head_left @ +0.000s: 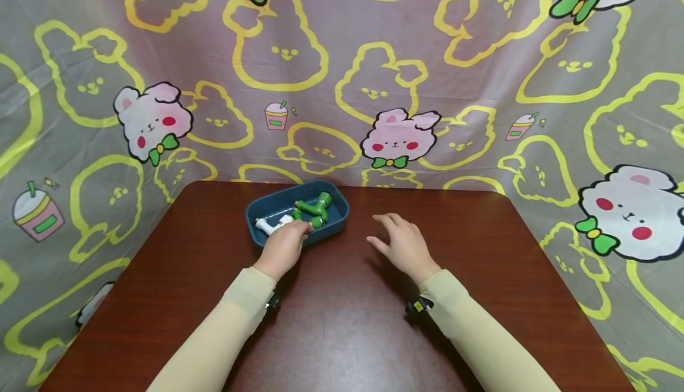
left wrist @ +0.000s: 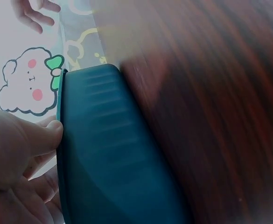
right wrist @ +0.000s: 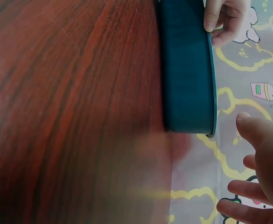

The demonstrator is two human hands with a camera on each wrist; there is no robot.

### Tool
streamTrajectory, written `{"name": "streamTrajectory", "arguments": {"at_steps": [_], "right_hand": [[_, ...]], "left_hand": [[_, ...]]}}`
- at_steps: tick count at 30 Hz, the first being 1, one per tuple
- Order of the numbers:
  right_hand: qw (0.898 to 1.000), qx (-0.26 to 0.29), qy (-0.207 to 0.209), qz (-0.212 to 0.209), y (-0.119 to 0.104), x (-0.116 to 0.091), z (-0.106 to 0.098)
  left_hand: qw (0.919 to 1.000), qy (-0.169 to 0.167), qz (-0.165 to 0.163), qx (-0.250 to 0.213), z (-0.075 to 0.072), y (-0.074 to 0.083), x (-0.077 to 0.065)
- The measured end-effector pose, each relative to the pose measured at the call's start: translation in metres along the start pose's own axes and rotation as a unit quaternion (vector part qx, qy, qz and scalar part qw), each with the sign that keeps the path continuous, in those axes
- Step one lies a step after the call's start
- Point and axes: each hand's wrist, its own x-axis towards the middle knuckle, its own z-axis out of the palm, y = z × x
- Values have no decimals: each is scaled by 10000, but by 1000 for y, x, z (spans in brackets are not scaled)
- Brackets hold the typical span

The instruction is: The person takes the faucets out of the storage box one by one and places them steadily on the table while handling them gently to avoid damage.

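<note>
A dark blue oblong plastic tray (head_left: 335, 225) rests on the table, slightly turned. Inside it lie green tap-like fittings (head_left: 320, 203) and a white tap-like fitting (head_left: 265, 225), the latter partly hidden behind the left hand. My left hand (head_left: 285, 248) is at the tray's near side; in the left wrist view its thumb (left wrist: 47, 137) lies on the outer wall at the rim, with fingers on the inner side, pinching it. To the right of the tray, my right hand (head_left: 404, 248) hovers over the table, fingers spread and holding nothing.
The brown wooden table (head_left: 342, 332) ends at a hanging cloth (head_left: 320, 113) printed with cartoon animals, which also runs along both sides. The tray stands near the table's back edge. Small dark devices sit at both wrists.
</note>
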Motion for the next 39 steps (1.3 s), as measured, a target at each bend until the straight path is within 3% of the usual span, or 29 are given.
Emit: {"name": "streamTrajectory", "arguments": {"at_steps": [20,39], "right_hand": [[9993,160,198,-289,-13,14,5],[9989,138,99,-446,-20,20,8]], "left_hand": [[9999,-11,110,-35,7,11,3],[9997,66,231,-89,12,19,3]]}}
